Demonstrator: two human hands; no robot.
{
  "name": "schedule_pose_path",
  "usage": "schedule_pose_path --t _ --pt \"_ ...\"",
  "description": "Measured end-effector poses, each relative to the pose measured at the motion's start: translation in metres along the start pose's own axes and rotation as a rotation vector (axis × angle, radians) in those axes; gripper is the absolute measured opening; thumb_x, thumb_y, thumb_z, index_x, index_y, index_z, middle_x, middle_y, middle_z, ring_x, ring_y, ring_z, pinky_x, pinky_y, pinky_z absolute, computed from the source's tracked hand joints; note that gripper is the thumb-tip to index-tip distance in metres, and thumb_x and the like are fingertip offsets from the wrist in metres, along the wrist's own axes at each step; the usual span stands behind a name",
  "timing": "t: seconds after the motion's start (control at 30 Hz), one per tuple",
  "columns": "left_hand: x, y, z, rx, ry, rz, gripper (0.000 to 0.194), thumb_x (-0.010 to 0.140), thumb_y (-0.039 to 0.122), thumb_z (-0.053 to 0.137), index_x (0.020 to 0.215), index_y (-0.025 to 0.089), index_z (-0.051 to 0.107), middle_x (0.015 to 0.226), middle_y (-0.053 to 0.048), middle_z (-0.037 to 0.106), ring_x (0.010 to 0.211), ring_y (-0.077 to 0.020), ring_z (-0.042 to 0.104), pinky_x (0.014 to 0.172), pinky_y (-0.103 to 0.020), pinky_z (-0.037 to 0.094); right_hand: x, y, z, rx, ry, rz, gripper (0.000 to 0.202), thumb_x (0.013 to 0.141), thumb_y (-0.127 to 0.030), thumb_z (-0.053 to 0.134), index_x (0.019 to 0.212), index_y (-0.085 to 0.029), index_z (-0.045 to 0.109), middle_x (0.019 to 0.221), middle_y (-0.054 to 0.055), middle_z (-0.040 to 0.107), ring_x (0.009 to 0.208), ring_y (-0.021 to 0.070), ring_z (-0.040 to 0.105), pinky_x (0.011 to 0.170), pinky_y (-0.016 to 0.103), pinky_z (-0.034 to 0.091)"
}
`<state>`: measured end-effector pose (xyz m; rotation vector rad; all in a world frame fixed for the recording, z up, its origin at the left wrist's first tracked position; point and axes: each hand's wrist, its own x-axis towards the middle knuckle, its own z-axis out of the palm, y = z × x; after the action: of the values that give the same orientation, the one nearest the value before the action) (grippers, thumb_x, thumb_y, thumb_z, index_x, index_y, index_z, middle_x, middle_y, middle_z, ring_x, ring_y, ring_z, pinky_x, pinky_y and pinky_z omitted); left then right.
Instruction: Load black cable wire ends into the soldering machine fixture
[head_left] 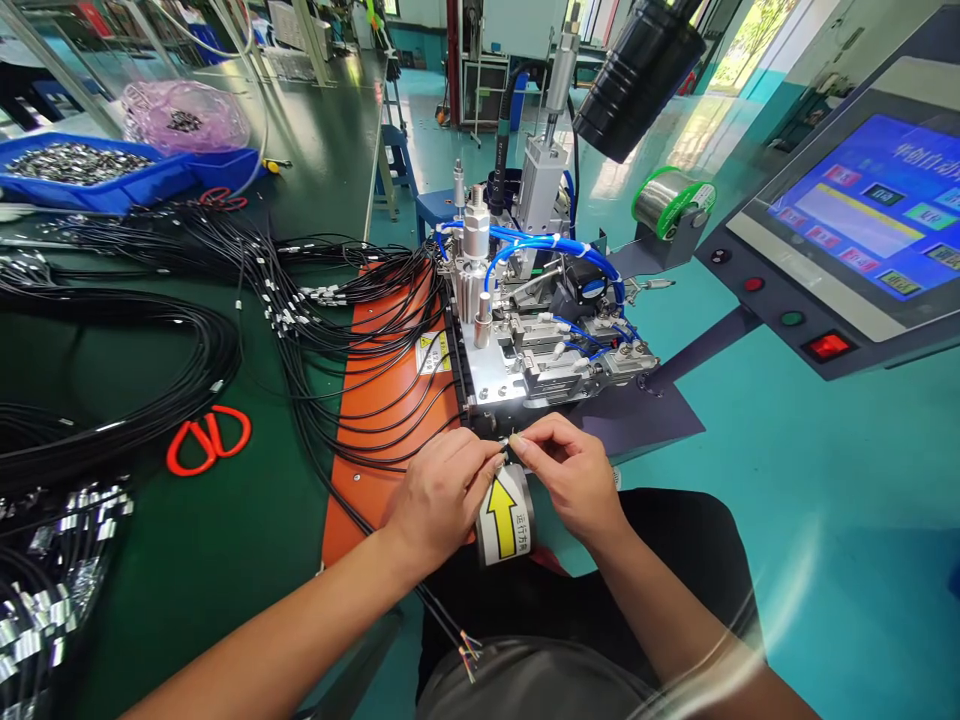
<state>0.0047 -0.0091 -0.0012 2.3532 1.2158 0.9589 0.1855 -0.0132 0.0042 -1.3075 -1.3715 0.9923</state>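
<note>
My left hand and my right hand meet fingertip to fingertip at the front of a metal machine. Each hand is closed in a pinch. Something small and pale shows between the fingertips, too small to make out. Just below them stands a round part with a yellow arrow label. Many black cables run over the orange plate to the left of my left hand. Several cable ends with bare coloured wires hang over my lap.
Red-handled scissors lie on the green table. Blue trays of metal parts are at the back left. A solder spool and a control screen stand right; a black cylinder hangs above.
</note>
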Motion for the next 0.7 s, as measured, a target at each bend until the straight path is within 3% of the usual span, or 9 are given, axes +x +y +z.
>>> schedule_pose_path --t 0.27,0.7 --pt "0.000 -0.001 0.001 -0.022 0.032 0.006 0.017 0.097 0.026 0.051 0.097 0.018 0.067 0.080 -0.005 0.063 0.076 -0.0169 0.054 0.071 -0.031 0.043 -0.002 -0.001 0.015 0.037 0.107 -0.032 0.014 0.086 -0.031 0.068 0.077 -0.020 0.068 0.078 0.001 0.061 0.074 0.0159 0.057 0.068 0.028 0.046" --pt "0.000 0.002 0.000 0.088 0.054 0.085 0.017 0.096 0.023 0.052 0.097 0.016 0.067 0.077 -0.004 0.057 0.075 -0.0177 0.052 0.070 -0.032 0.042 0.012 -0.018 -0.016 -0.190 -0.168 -0.043 0.014 0.083 -0.030 0.069 0.074 -0.019 0.069 0.074 0.000 0.063 0.065 0.0141 0.053 0.059 0.026 0.042"
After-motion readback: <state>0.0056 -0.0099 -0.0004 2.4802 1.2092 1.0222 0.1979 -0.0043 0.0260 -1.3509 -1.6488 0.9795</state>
